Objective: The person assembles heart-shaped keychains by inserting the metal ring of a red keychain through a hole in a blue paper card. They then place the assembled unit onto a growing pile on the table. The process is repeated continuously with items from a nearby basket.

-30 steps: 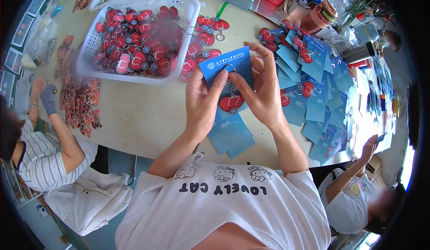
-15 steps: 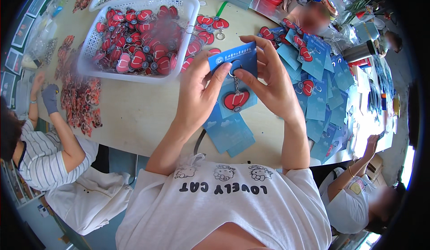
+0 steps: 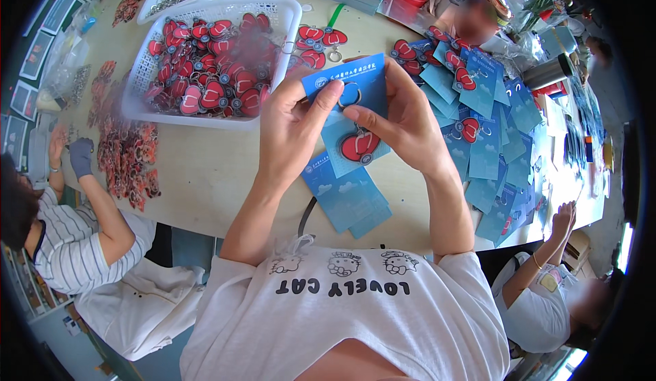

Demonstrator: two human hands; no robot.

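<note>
Between my hands is a blue card [image 3: 369, 73] with a cloud pattern lower down. A red heart-like keychain [image 3: 360, 146] hangs against its front, and its metal ring [image 3: 351, 94] lies at the card's upper part. My left hand [image 3: 295, 125] pinches the card's left side, its thumb beside the ring. My right hand [image 3: 410, 118] grips the right side, with its thumb just below the ring and over the chain. Below them, a few loose blue cards [image 3: 342, 196] lie on the table. Fingers behind the card are hidden.
A white basket [image 3: 295, 19] full of red keychains stands at the left, with more keychains [image 3: 313, 58] beside it. Cards with keychains [image 3: 485, 155] are heaped at right. A steel flask [image 3: 547, 73] lies beyond. Co-workers sit on both sides; one wears a grey glove [image 3: 81, 155].
The card has shifted slightly left and tilted in my hands. Its ring now shows more fully between my thumbs. At the right, a co-worker's hands have come together.
</note>
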